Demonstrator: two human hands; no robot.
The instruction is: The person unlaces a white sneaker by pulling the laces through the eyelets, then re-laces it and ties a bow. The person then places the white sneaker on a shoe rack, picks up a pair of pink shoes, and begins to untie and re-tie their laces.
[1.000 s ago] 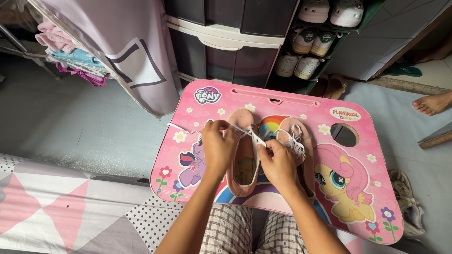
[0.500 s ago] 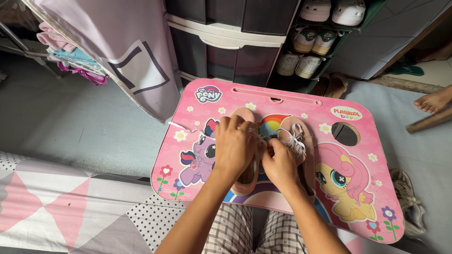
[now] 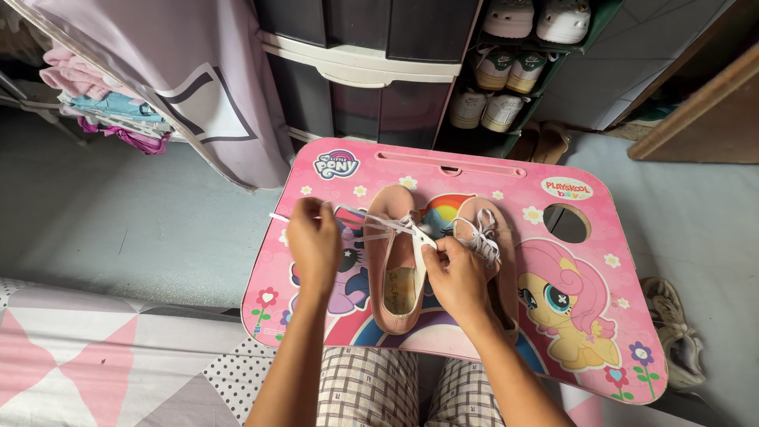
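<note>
Shoelace (image 3: 371, 224) (white) stretched taut between left hand (image 3: 315, 241) and right hand (image 3: 455, 273).

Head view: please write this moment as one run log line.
left hand pulls white lace | right hand pinches lace | left pink shoe on pink lap table

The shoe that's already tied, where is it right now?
In the head view, the tied pink shoe lies on the pink lap table, right of the untied pink shoe, partly hidden by the right hand.

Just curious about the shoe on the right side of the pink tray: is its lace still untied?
No, the right shoe already carries a tied white bow, while both hands work the lace of the left shoe.
</note>
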